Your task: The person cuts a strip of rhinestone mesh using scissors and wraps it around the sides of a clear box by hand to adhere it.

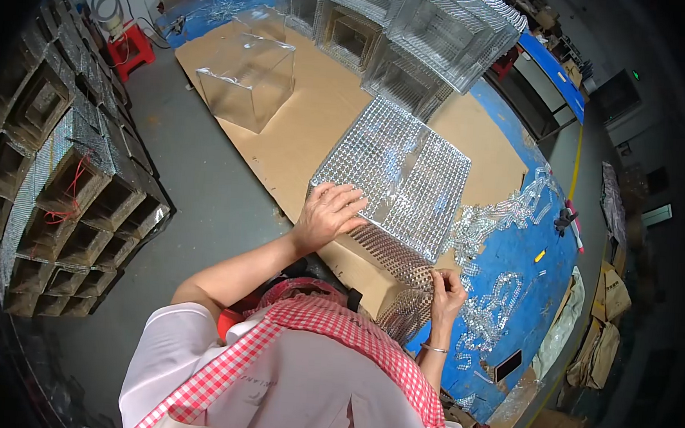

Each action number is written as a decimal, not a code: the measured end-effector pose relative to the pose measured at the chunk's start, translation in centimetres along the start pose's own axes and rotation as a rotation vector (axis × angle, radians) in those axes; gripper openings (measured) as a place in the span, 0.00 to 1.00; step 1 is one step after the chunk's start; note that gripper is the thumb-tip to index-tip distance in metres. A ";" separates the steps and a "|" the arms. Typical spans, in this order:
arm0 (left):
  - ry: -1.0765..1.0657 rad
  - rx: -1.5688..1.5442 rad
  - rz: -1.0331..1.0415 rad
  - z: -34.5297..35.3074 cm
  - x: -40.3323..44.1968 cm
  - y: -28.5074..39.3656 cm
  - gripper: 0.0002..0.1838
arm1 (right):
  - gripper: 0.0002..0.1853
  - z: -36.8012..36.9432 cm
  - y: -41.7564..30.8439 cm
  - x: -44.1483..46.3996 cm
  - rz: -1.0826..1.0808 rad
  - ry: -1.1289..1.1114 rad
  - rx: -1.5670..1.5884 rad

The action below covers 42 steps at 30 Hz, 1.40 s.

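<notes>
Holding a shiny box (392, 178) with the left hand (331, 213) at the near left corner — fingers a little bent and a little apart on top, thumb by the near edge, not squeezed into a fist. Pinching a bead sheet (409, 306) with the right hand (449, 293), thumb and fingertip pressed together on its edge, just below the near right corner of the box. Hard to tell from here about any join between sheet and box.

Right in front of the body, over the near part of the brown card (309, 126). Near the stacked boxes (345, 38), well apart from the clear box (248, 83). Off to the right, on the blue table cover (541, 305), loose bead strips (493, 309) in messy heaps.

Likely light for its size, with stiff, flat sides. Maybe bumpy and a bit slippery on top because of all the beads. Best held by the hard edges and corners, not pushed in the middle. As for the sheet — likely soft, bendy and floppy, and maybe easy to tear with a big tug. Best pinched gently, close to the edge.
</notes>
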<state>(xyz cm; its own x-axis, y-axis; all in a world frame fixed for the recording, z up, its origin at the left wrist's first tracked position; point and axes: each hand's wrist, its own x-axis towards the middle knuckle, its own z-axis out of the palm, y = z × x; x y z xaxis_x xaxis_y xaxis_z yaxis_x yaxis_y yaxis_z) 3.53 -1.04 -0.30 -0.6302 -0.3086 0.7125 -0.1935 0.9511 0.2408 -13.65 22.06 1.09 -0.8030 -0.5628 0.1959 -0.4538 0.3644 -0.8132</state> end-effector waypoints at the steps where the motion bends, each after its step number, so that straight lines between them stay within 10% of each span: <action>1: 0.000 -0.001 0.002 0.0 0.1 0.0 0.22 | 0.07 0.0 -0.1 0.0 -0.004 0.002 0.004; 20: 0.097 -0.122 -0.011 -0.2 -3.4 1.9 0.26 | 0.08 0.0 -0.2 -0.1 0.023 -0.002 0.004; 24: -0.389 -1.406 -1.227 2.4 -7.6 3.7 0.26 | 0.08 0.1 -0.1 -0.4 0.058 -0.012 0.098; 27: -0.157 -2.137 -1.636 4.7 -8.9 4.0 0.25 | 0.09 -0.3 -0.4 -1.1 0.138 -0.066 0.216; 30: -0.042 -2.103 -1.938 6.4 -8.0 4.4 0.30 | 0.10 -0.6 -1.2 -1.9 0.244 -0.115 0.332; 42: -0.086 -2.585 -1.468 4.0 -4.8 5.9 0.24 | 0.08 0.5 0.6 -3.6 0.363 -0.266 0.423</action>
<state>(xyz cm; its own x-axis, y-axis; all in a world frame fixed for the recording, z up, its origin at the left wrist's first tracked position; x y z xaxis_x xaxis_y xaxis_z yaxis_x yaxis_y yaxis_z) 2.46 6.13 -4.93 -0.9623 -0.1775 -0.2059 0.1947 -0.9786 -0.0663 -10.80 23.94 -0.39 -0.7288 -0.6438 -0.2331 0.0663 0.2724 -0.9599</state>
